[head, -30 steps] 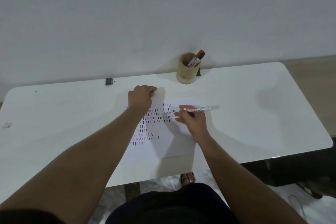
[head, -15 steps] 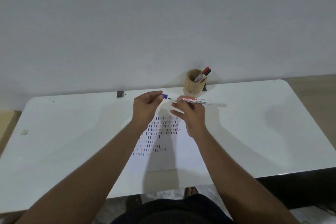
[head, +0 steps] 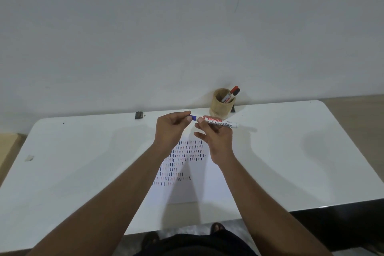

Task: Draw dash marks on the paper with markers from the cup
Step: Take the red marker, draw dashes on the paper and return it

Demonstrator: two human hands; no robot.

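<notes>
A white sheet of paper (head: 193, 191) lies on the white table (head: 83, 162), its upper part covered with rows of blue and red dash marks. Above it my right hand (head: 216, 139) holds a white board marker (head: 220, 122) level in the air. My left hand (head: 172, 129) pinches the marker's blue cap (head: 193, 118), which meets the marker's left end. A wooden cup (head: 221, 104) stands at the table's back edge just behind my hands, with a red-capped and a black-capped marker (head: 232, 93) leaning in it.
A small dark clip (head: 138, 114) sits at the table's back edge to the left of my hands. A scrap of tape (head: 29, 158) lies near the left edge. A grey wall rises directly behind the table. My feet show below the front edge.
Both hands lifted off the paper and came together above it. My left hand brought the blue cap up to the tip of the marker held by my right hand.
</notes>
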